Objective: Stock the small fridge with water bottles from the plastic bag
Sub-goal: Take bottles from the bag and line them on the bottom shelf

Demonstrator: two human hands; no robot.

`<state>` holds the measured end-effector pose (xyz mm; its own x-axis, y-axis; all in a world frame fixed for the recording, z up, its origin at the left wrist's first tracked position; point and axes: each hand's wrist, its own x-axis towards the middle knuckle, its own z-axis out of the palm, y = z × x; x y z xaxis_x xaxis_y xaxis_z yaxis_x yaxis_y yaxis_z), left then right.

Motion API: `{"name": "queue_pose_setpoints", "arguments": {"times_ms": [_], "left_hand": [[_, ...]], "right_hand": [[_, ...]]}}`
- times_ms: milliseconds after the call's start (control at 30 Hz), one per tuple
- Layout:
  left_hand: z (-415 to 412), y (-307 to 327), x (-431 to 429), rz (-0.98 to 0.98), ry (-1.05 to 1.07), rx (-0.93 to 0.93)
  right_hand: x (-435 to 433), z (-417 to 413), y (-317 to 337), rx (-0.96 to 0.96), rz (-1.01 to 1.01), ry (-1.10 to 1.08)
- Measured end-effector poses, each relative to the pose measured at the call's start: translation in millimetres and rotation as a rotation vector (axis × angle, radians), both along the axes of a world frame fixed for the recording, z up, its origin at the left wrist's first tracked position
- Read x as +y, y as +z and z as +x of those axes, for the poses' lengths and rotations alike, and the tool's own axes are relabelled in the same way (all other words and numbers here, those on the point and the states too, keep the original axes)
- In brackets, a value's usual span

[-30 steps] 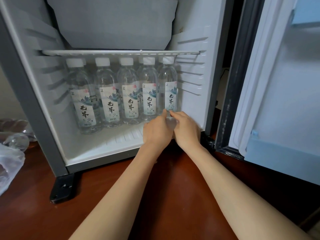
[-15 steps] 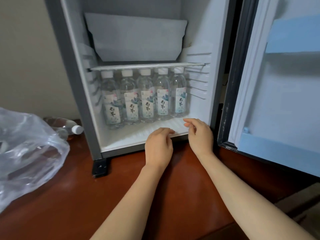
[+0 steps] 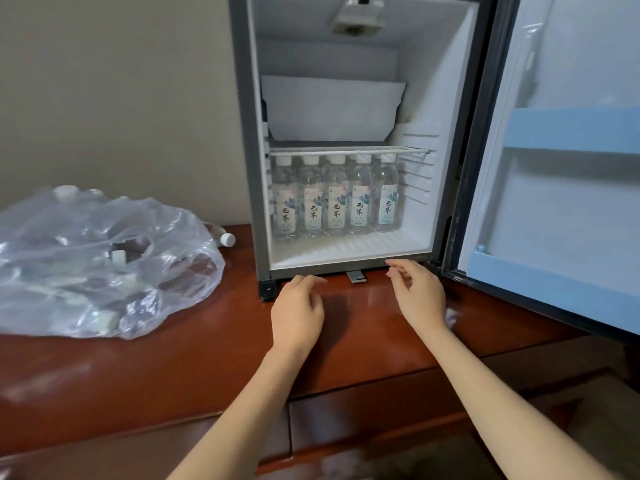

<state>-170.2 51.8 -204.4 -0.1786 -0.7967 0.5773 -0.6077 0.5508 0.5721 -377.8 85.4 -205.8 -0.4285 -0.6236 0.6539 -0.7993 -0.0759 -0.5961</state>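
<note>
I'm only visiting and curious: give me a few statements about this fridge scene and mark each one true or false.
1. Five clear plastic water bottles with white caps stand in a row under the white wire shelf. True.
2. The left hand grips a bottle. False: it holds nothing.
3. The crumpled clear plastic bag lies on the reddish-brown wooden top, left of the small grey fridge. True.
4. The fridge's door is closed. False: it stands open to the right.
5. The right hand reaches into the bag. False: it hovers empty by the fridge's lower edge.
</note>
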Motion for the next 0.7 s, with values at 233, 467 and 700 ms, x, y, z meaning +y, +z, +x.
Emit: {"name": "queue_pose_setpoints", "arguments": {"times_ms": [233,467,700], "left_hand": [[79,-2,15,-0.018,0.109,-0.054],[154,0,20,0.008,0.242,-0.07],[206,4,13,-0.085,0.398,-0.098]], "right_hand": [[18,49,1,0.068,0.015,0.07],[11,148,3,0.074,0.001,0.226],[-12,242,1,0.022,-0.03,0.466]]}}
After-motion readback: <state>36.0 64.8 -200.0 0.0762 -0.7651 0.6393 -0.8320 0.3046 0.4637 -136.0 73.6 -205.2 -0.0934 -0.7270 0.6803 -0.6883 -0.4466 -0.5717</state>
